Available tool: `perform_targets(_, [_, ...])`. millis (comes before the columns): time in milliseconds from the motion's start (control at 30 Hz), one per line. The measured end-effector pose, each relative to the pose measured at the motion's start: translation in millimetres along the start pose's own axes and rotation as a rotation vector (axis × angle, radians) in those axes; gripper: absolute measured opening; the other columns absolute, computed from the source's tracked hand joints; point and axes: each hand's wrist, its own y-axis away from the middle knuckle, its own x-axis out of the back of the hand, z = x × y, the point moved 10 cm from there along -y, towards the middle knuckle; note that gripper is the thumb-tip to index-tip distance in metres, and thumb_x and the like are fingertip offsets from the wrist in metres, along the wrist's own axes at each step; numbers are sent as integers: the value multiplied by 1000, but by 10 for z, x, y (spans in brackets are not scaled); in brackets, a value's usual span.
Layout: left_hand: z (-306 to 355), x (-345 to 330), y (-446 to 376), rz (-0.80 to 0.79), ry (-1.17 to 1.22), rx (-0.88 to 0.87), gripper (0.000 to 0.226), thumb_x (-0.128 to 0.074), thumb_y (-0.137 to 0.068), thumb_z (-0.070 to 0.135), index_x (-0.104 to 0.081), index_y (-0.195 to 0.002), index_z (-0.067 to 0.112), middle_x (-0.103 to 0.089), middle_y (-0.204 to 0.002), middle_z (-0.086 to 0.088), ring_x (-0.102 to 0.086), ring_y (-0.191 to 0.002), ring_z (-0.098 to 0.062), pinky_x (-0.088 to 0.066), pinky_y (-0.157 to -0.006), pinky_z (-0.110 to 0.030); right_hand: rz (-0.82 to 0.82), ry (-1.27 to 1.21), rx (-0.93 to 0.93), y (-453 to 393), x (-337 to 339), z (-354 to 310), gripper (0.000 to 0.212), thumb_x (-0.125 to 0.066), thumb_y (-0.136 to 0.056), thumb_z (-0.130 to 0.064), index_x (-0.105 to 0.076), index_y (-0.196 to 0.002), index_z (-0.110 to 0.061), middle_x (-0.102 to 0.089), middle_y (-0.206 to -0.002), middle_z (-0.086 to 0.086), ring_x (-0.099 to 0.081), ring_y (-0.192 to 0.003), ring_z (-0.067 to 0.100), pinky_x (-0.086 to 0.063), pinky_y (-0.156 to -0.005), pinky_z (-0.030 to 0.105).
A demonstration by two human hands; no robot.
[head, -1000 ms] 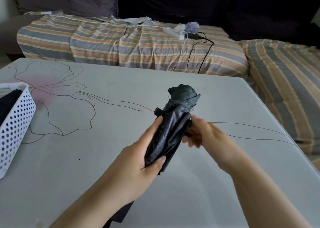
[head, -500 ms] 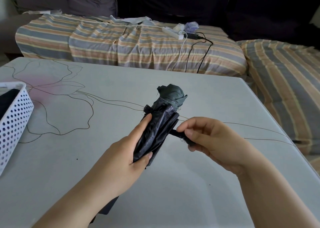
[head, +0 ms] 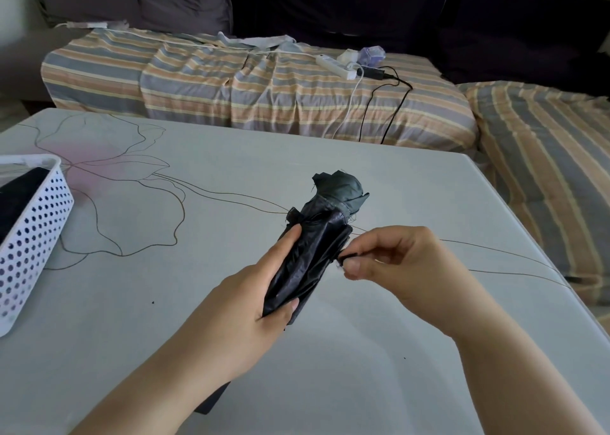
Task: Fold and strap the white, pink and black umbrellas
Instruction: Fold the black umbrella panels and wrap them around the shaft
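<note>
Umbrella [head: 313, 253] folded, gripped by left hand [head: 251, 316] above tabletop [head: 363, 184] centre; right hand [head: 392, 266] fingers [head: 355, 264] pinch its strap [head: 345, 257].

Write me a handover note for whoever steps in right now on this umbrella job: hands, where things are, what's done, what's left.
Left hand: grips the folded black umbrella, held above the table.
Right hand: pinches the umbrella's strap at its right side.
Done: black canopy is gathered into a bundle.
Left: the strap is not yet wrapped and fastened.
White basket at the left table edge holds something dark; cannot tell what. White and pink umbrellas are not in view.
</note>
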Motion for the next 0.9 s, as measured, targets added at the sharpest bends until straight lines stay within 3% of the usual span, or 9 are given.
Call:
perform_targets(100, [-31,-14,8,-14,-20,6,84,-57,-92,30,3,-125,78,-64,-103,14,-62,-81,-8,-52,-79,-27,68,187,152,35,59,-217,11,-75,-78,-22,-72,-73,-30,-63,-79,-12,-54,-68,16,-46,-66,22])
perform_targets(233, [18,-64,26,-26,-108,-25,86,-54,-92,33,13,-125,75,-58,-98,15,-59,-83,-7,-50,-76,-26,145,244,295,96,83,-442,20,-71,-83,-15,-66,-68,-28,-65,-75,-13,-60,-71,9,-46,-65,14])
perform_targets(433, [85,-173,75,-50,-248,-59,87,-47,-93,40,29,-115,75,-49,-101,14,-55,-87,-9,-47,-79,-25,235,382,293,87,64,-431,20,-62,-82,-4,-55,-72,-20,-53,-64,-1,-42,-51,10,-36,-49,12])
perform_targets(533, [81,-173,77,-54,-272,-59,85,-45,-94,41,31,-114,73,-47,-99,14,-54,-85,-9,-47,-78,-24,124,280,139,40,24,-285,21,-56,-80,-5,-63,-76,-25,-43,-50,-3,-40,-48,6,-35,-49,11])
perform_targets(667, [71,-162,75,-44,-274,-76,89,-46,-94,40,33,-114,73,-48,-99,14,-55,-84,-10,-47,-77,-25,-77,175,0,38,-103,-173,20,-56,-82,-3,-68,-74,-16,-65,-57,2,-58,-50,4,-44,-54,16])
perform_targets(767, [72,-166,83,-38,-308,-89,91,-46,-94,41,38,-113,71,-47,-99,14,-56,-85,-10,-47,-77,-23,-223,56,-57,85,-188,-128,15,-61,-83,1,-68,-85,-13,-74,-73,2,-72,-71,12,-56,-72,26])
perform_targets(833, [79,-169,79,-40,-333,-100,92,-46,-94,41,39,-113,70,-45,-96,13,-56,-82,-11,-47,-74,-23,-227,66,-58,90,-167,-128,14,-61,-88,-2,-68,-88,-14,-75,-76,-2,-73,-75,11,-57,-77,25])
perform_targets(900, [80,-177,87,-55,-369,-111,91,-45,-94,41,40,-113,68,-43,-93,12,-55,-78,-12,-46,-69,-23,-96,277,45,28,-24,-156,14,-62,-90,-9,-68,-80,-17,-71,-70,-9,-67,-68,0,-52,-69,14])
